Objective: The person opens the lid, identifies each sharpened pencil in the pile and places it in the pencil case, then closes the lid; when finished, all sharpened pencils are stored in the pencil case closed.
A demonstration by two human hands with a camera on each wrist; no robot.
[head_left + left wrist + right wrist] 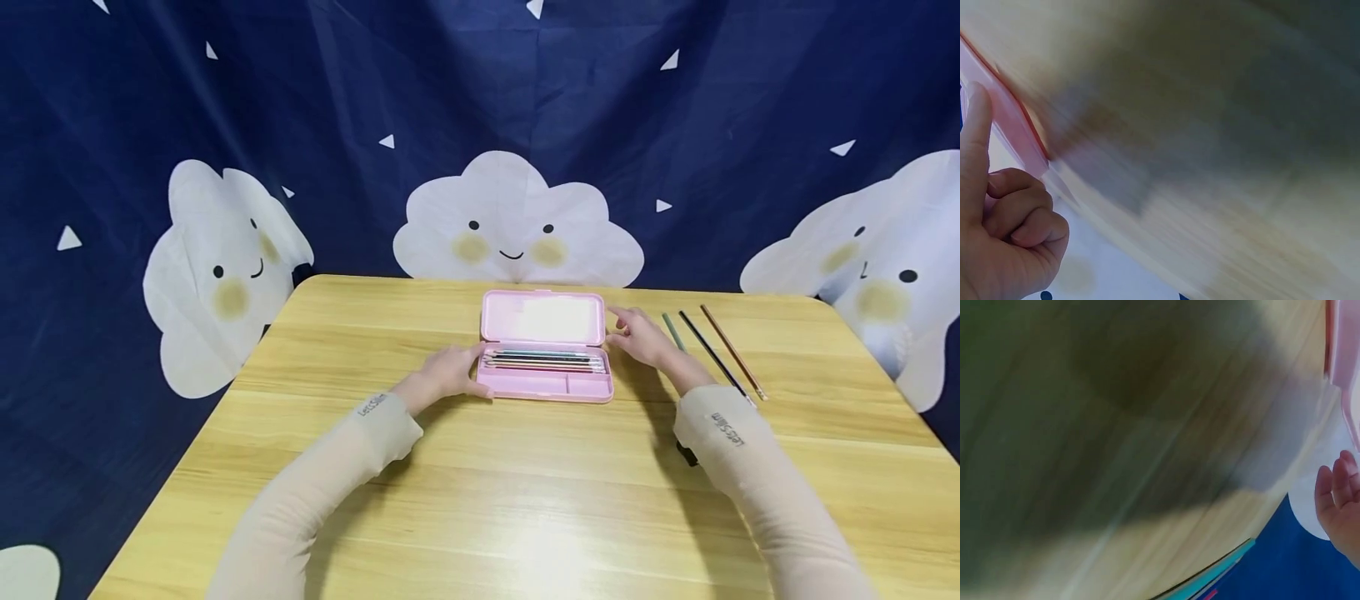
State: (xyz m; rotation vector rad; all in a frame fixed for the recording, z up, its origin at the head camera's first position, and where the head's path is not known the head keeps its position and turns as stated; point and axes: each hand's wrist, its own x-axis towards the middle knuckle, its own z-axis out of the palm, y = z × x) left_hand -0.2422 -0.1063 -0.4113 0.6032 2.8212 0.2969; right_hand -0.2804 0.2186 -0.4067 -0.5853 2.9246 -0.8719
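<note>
A pink pencil case lies on the table with its lid raised and leaning back. Several pencils are lined up in its rear compartment; the two front compartments hold nothing visible. My left hand holds the case by its left end, thumb at the front corner. From the left wrist, one extended finger lies along the pink side while the other visible fingers curl inward. Beside the lid's right edge is my right hand, fingers loosely extended and holding nothing.
Right of the right hand, a green pencil, a dark pencil and a brown pencil lie slanted on the wooden table. A dark blue curtain with cloud prints hangs behind the table's far edge.
</note>
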